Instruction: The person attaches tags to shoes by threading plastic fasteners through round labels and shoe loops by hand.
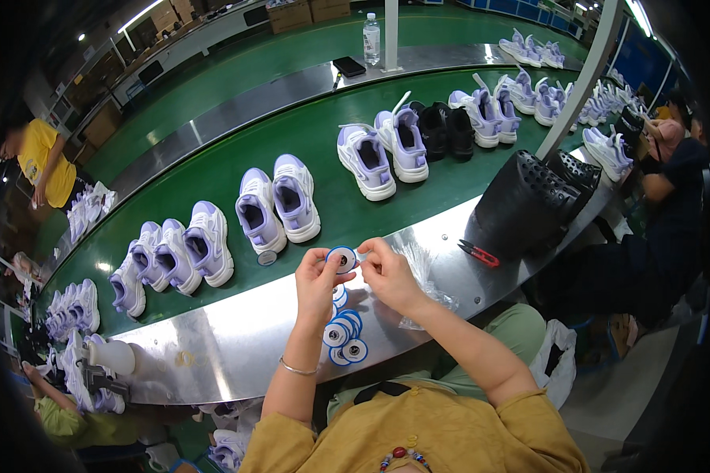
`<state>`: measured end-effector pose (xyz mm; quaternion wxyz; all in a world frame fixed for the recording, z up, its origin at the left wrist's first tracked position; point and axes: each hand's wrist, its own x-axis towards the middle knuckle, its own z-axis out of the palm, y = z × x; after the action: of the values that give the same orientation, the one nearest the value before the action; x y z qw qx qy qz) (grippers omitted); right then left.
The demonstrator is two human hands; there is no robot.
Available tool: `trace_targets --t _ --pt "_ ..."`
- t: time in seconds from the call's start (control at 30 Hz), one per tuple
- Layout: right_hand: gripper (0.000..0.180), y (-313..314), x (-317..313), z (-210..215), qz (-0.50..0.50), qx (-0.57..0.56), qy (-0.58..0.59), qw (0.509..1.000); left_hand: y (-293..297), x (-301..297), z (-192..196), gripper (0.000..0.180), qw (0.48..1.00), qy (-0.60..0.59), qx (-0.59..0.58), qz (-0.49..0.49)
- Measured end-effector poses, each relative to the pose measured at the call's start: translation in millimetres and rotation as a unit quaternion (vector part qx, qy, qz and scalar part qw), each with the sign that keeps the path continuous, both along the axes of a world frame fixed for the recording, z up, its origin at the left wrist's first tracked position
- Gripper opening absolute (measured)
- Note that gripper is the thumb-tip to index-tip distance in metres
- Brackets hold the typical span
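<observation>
My left hand [315, 282] pinches a round white tag [341, 254] with a blue rim and a dark centre, upright above the metal ledge. Close by its right edge, the thumb and fingertips of my right hand [392, 276] are pinched together; whatever they hold is too small to make out. Below my hands lies a loose pile of similar round tags [336, 334]. A bunch of thin clear plastic strands [423, 272] rests on a plastic bag beside my right hand. Just beyond stands a pair of white and lilac sneakers [297, 206], with a round tag [267, 258] at the left shoe's heel.
More sneakers [208, 244] line the green conveyor belt [213, 173] both ways, with black shoes [446, 130] among them. On the metal ledge [205, 359] stand a black perforated container [513, 201], red-handled snips [479, 254] and a white round container [112, 357]. Co-workers sit at right.
</observation>
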<state>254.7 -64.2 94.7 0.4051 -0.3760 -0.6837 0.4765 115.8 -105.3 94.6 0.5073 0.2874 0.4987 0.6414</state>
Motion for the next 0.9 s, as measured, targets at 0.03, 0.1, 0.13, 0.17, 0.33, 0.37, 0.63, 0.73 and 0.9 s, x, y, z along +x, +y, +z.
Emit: trace_targets --t 0.03,0.1,0.13,0.17,0.33,0.37,0.63,0.73,0.9 --pt "0.016 1 1 -1 -0.007 0.007 0.004 1.0 1 3 1 0.013 1.0 0.001 0.0 -0.002" --pt "0.016 3 5 -1 -0.015 0.015 0.007 1.0 2 9 1 0.011 1.0 -0.003 -0.001 0.001" --pt "0.016 4 7 0 -0.012 0.013 -0.001 1.0 4 11 0 0.011 1.0 -0.002 0.0 -0.001" --pt "0.016 4 9 1 -0.009 0.011 -0.01 1.0 4 13 -2 0.011 1.0 -0.012 0.012 0.002" --pt "0.019 10 14 -6 -0.017 0.029 -0.008 0.999 4 24 1 0.018 0.991 -0.127 0.05 -0.007" --pt "0.02 10 15 -4 -0.009 0.02 -0.008 1.0 4 23 0 0.018 0.991 -0.126 0.052 -0.007" --pt "0.022 12 27 7 0.044 0.029 -0.03 0.998 8 28 7 0.006 0.993 -0.115 0.004 -0.017" --pt "0.019 14 23 8 0.057 0.022 -0.012 0.998 9 20 0 0.01 0.996 -0.064 0.023 -0.054" --pt "0.012 26 16 13 0.115 -0.18 0.123 0.969 12 14 4 0.006 0.998 0.019 0.062 -0.024"
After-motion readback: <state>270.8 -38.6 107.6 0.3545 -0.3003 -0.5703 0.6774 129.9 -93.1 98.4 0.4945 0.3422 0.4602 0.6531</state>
